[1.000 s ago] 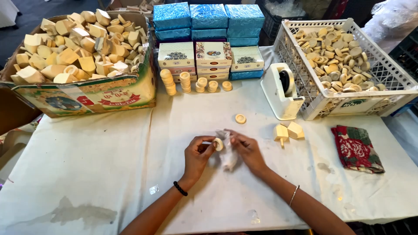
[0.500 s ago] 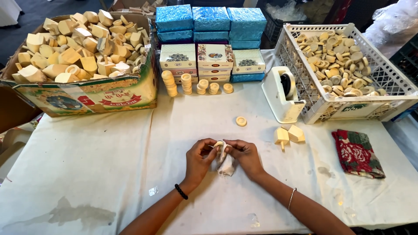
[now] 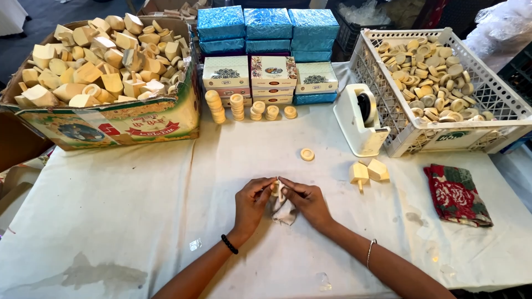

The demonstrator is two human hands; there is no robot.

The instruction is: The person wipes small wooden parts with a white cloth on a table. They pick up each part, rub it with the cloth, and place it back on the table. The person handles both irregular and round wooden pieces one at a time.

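My left hand (image 3: 250,203) and my right hand (image 3: 307,200) meet at the middle of the white-covered table (image 3: 111,210). Between their fingertips they pinch a small round pale wooden piece (image 3: 275,188), held on edge. A small white cloth (image 3: 284,210) hangs from under my right hand's fingers and lies crumpled on the table between the hands. My left wrist wears a black bead band, my right wrist a thin bangle.
A cardboard box of pale wooden blocks (image 3: 100,61) stands at the back left. Stacked blue and patterned boxes (image 3: 269,52), short stacks of wooden discs (image 3: 238,106), a white tape dispenser (image 3: 361,119), a white crate of discs (image 3: 438,72), one loose disc (image 3: 307,154), two wooden pieces (image 3: 368,173) and a red patterned cloth (image 3: 457,194) surround the hands.
The hands have drawn closer together and slid slightly toward me. The disc, seen flat at the left fingertips before, now stands on edge between both hands, with the cloth gathered under the right fingers.
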